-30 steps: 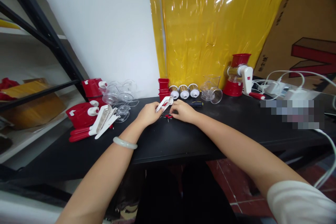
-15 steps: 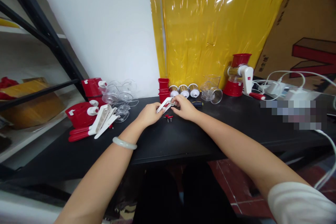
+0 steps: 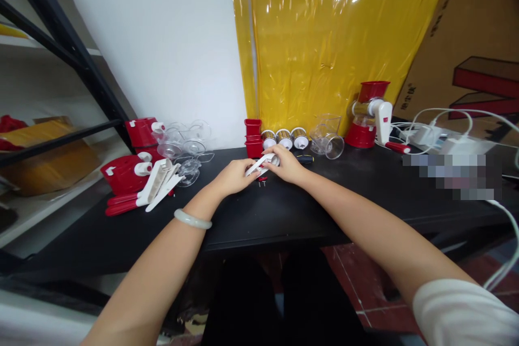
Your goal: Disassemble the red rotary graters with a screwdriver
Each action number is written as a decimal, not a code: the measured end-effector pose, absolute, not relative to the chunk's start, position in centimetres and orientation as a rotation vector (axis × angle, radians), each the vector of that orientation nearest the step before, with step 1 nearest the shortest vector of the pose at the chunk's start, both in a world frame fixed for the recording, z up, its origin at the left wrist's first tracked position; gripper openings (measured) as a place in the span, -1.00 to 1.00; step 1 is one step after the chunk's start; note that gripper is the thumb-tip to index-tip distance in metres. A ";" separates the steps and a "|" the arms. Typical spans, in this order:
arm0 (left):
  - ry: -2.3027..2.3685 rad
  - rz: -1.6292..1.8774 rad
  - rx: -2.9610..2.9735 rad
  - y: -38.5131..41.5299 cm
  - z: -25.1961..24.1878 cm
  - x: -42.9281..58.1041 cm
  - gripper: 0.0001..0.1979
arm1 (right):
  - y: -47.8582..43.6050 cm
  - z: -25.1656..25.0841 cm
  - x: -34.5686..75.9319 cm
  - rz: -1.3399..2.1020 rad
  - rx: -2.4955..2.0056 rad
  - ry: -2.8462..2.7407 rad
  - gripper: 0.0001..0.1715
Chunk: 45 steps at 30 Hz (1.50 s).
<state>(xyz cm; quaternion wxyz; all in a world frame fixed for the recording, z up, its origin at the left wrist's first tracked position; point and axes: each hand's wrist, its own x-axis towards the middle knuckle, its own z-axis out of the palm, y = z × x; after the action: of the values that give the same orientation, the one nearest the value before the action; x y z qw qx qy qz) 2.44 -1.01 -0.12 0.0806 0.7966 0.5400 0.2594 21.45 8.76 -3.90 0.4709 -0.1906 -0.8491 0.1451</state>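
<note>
Between both hands is a white plastic crank arm [image 3: 258, 164], held tilted just above the black table. My left hand [image 3: 234, 175] is closed on its left end, thumb and fingers pinching it. At the other end, which is wide and rounded, my right hand [image 3: 287, 164] grips it with bent fingers. Just below the piece lies a small red part [image 3: 263, 178], partly covered by it. Two small screws [image 3: 261, 184] rest on the table in front of that. A dark screwdriver handle with yellow marks [image 3: 305, 159] lies beyond my right hand.
Red grater bases [image 3: 124, 175], white crank handles with red grips [image 3: 156, 186] and clear plastic parts [image 3: 188, 146] crowd the left. Behind my hands stand red hoppers [image 3: 253, 138] and metal grater drums [image 3: 283, 139]. An assembled grater [image 3: 367, 119] and white chargers [image 3: 458, 145] are on the right.
The crank arm has turned in my hands, showing more of its rounded end, and moved slightly right and down. It now partly covers the small red part.
</note>
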 end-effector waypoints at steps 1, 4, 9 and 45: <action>1.604 0.775 2.380 -1.0 -0.1 2.5 -0.66 | 8.7 -3.9 21.5 0.353 -0.472 -2.084 -0.70; 1.558 0.782 2.366 -1.0 -0.1 2.5 -0.64 | 8.6 -4.0 21.4 0.340 -0.483 -2.100 -0.71; 1.497 0.798 2.343 -0.9 -0.4 2.4 -0.58 | 8.4 -4.0 21.4 0.340 -0.477 -2.122 -0.75; 1.422 0.721 2.327 -1.5 0.2 2.5 -0.60 | 8.1 -4.2 21.4 0.548 -0.518 -2.178 -0.77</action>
<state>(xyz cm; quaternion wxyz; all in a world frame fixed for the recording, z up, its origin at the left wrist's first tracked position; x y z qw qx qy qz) 2.47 -1.52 0.24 0.1594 0.8144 0.4977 0.2524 21.36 8.15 -4.16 0.4061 -0.2055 -0.8635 0.2173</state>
